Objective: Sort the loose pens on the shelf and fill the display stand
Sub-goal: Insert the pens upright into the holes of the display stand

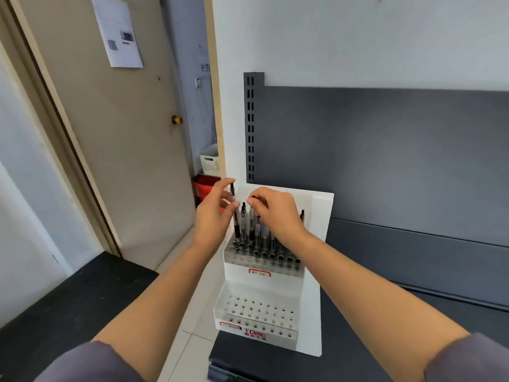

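White plastic display stand [316, 271] noted at the left end of the dark shelf [385, 340], upper tier [234, 261] stocked with clear-barrelled black pens [251, 230] upright in its holes, crowded toward the left, one lone pen [302, 215] at the far right, lower tier [256, 310] holes bare. Pinched one black pen [232, 192] upright in the left hand [213, 215] at that tier's back left corner; held the right hand [276, 209] curled over the crowded pen tops, though could not tell whether gripping any. Glimpsed behind, by the door [124, 139], a white basket [210, 162] above a red basket [203, 186], contents hidden.
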Action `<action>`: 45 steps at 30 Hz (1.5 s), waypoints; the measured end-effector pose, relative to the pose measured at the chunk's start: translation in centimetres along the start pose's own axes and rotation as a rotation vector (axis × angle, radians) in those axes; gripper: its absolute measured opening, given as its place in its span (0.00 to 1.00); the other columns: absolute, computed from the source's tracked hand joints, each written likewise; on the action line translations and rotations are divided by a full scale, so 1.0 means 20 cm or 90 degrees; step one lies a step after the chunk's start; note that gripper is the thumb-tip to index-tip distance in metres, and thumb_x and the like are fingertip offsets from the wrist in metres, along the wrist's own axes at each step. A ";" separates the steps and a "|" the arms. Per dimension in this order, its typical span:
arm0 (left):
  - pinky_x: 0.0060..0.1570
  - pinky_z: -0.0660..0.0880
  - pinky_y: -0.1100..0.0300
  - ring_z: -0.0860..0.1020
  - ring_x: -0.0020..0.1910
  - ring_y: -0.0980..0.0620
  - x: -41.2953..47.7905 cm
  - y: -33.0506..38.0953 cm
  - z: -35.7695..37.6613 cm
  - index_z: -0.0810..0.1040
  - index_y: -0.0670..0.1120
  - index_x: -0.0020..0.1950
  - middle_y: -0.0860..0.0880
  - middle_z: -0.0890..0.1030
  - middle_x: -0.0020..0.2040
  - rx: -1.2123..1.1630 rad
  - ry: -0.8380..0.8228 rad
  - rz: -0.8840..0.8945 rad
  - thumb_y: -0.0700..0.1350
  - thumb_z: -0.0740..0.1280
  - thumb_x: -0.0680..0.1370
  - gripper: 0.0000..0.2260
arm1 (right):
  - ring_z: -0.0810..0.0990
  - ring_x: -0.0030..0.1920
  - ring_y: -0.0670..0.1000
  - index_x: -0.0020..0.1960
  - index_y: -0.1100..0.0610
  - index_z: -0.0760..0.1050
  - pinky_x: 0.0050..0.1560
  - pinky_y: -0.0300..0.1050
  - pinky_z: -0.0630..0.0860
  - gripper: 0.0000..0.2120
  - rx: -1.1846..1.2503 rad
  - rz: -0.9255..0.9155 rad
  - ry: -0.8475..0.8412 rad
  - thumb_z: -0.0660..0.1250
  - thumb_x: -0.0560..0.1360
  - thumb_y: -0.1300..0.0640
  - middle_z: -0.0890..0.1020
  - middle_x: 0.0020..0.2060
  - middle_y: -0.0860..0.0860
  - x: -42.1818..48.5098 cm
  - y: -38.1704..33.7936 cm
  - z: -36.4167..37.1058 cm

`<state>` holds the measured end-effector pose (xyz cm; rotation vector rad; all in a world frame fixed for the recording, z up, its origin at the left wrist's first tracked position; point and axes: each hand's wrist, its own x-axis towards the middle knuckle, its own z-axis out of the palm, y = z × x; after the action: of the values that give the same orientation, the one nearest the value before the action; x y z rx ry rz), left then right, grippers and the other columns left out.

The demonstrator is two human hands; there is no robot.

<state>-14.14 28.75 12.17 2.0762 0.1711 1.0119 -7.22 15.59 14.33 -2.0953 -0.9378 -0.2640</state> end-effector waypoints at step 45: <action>0.40 0.77 0.49 0.78 0.39 0.42 0.01 -0.09 0.08 0.77 0.42 0.51 0.43 0.81 0.39 0.254 -0.124 -0.014 0.43 0.63 0.78 0.06 | 0.70 0.58 0.53 0.49 0.50 0.80 0.52 0.49 0.62 0.09 -0.303 -0.002 -0.064 0.65 0.76 0.47 0.76 0.52 0.47 0.05 0.04 0.10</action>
<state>-12.61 29.05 10.43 2.5133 0.3155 0.8022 -6.18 17.35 13.11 -2.5609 -1.0107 -0.4204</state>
